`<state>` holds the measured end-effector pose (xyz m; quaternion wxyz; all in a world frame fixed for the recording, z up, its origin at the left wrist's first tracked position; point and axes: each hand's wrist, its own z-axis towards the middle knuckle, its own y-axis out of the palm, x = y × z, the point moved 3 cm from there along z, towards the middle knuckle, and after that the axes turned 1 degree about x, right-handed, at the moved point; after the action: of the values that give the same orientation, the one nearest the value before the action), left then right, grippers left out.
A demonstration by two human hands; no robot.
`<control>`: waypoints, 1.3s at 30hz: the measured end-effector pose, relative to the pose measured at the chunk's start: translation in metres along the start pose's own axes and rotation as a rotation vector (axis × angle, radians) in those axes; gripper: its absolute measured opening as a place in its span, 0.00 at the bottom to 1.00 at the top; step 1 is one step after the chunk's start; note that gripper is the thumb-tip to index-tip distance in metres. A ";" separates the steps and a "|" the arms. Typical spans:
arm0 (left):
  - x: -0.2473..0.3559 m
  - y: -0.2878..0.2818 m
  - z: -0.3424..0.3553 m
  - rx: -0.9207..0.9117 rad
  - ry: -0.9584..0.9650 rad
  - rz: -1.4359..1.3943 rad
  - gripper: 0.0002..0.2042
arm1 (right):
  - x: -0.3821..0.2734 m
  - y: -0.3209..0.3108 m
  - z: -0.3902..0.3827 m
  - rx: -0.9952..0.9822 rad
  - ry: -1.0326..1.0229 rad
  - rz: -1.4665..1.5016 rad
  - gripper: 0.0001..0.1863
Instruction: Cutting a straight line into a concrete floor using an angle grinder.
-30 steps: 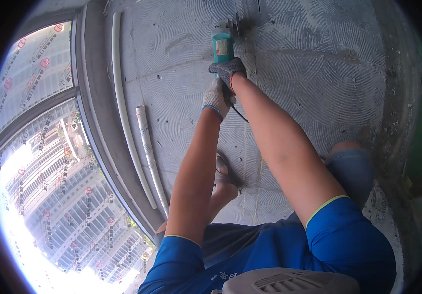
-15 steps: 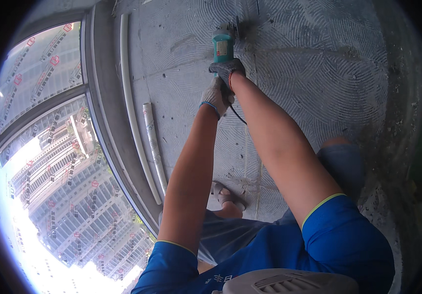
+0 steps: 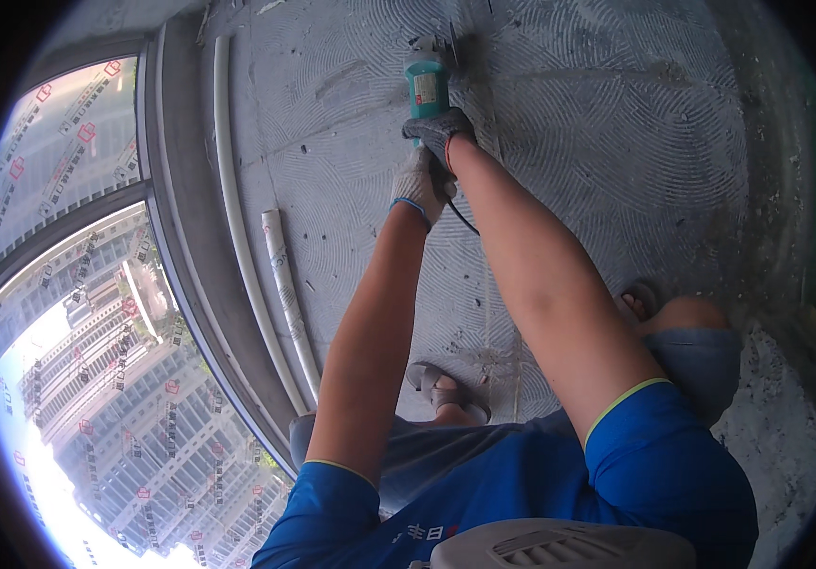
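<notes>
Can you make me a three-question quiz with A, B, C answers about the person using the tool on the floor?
1. Where do the long white plastic pipes lie?
A. Between the window frame and the arms
B. Across the person's knees
C. On top of the tool

2. What colour is the body of the handheld teal power grinder?
A. Red
B. Teal
C. Yellow

3. What are the two hands doing?
A. Hanging free
B. Both gripping the grinder
C. One lifting a pipe

Answers:
1 A, the pipes rest on the swirl-scored grey concrete floor beside the window.
2 B, the body shows teal above the gloves.
3 B, the gloved left hand and gloved right hand close around its rear handle.
</notes>
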<state>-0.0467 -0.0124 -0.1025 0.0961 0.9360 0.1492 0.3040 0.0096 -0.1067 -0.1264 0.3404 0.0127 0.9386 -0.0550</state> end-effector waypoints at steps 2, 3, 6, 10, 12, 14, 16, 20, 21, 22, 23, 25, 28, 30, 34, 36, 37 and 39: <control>0.000 -0.004 -0.002 0.013 0.008 -0.001 0.12 | 0.001 0.004 -0.003 -0.009 0.009 0.026 0.34; 0.001 -0.006 -0.003 0.007 0.012 -0.002 0.12 | 0.001 0.005 -0.004 -0.005 0.003 0.025 0.34; -0.002 -0.010 -0.006 0.002 0.004 -0.003 0.12 | 0.003 0.007 -0.012 -0.015 0.023 0.036 0.34; -0.009 -0.011 -0.007 0.053 -0.021 -0.012 0.12 | 0.008 0.007 -0.014 -0.007 0.021 0.022 0.32; -0.011 -0.013 -0.009 0.044 -0.025 -0.011 0.12 | 0.009 0.008 -0.017 -0.006 0.013 0.022 0.32; -0.015 -0.016 -0.009 0.046 -0.029 -0.030 0.13 | 0.012 0.007 -0.018 0.020 0.014 -0.021 0.32; -0.017 -0.018 -0.008 0.024 -0.034 -0.024 0.13 | 0.015 0.007 -0.017 0.036 0.008 -0.027 0.32; -0.020 -0.020 -0.006 -0.048 -0.027 -0.052 0.13 | 0.016 0.007 -0.017 0.028 0.001 -0.057 0.34; -0.022 -0.018 -0.006 -0.050 -0.029 -0.049 0.13 | 0.016 0.006 -0.018 0.031 0.003 -0.055 0.34; -0.024 -0.017 -0.006 0.002 -0.023 -0.065 0.14 | 0.016 0.006 -0.020 0.032 0.016 -0.061 0.34; -0.024 -0.018 -0.006 0.056 -0.012 -0.081 0.15 | 0.016 0.007 -0.022 0.030 0.025 -0.066 0.34; -0.023 -0.022 -0.008 0.040 -0.005 -0.079 0.15 | 0.014 0.010 -0.028 0.017 0.016 -0.037 0.33; -0.024 -0.015 -0.014 0.032 -0.012 -0.078 0.15 | 0.017 0.006 -0.027 0.015 0.015 -0.025 0.32; -0.024 -0.012 -0.017 0.050 -0.021 -0.076 0.15 | 0.020 0.006 -0.024 0.015 0.020 -0.038 0.32; -0.023 -0.015 -0.021 0.083 -0.027 -0.080 0.15 | 0.020 0.008 -0.027 0.002 0.032 -0.015 0.32; -0.024 -0.018 -0.019 0.091 -0.025 -0.076 0.14 | 0.021 0.010 -0.028 -0.006 0.039 -0.014 0.32; -0.025 -0.020 -0.019 0.099 -0.032 -0.081 0.14 | 0.021 0.012 -0.030 0.011 0.036 -0.027 0.32; -0.030 -0.025 -0.018 0.107 -0.040 -0.082 0.14 | 0.024 0.013 -0.032 0.029 0.034 -0.038 0.31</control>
<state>-0.0861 0.0031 -0.1109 0.0615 0.9388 0.2016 0.2726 -0.0280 -0.0907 -0.1188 0.3233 0.0010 0.9433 -0.0749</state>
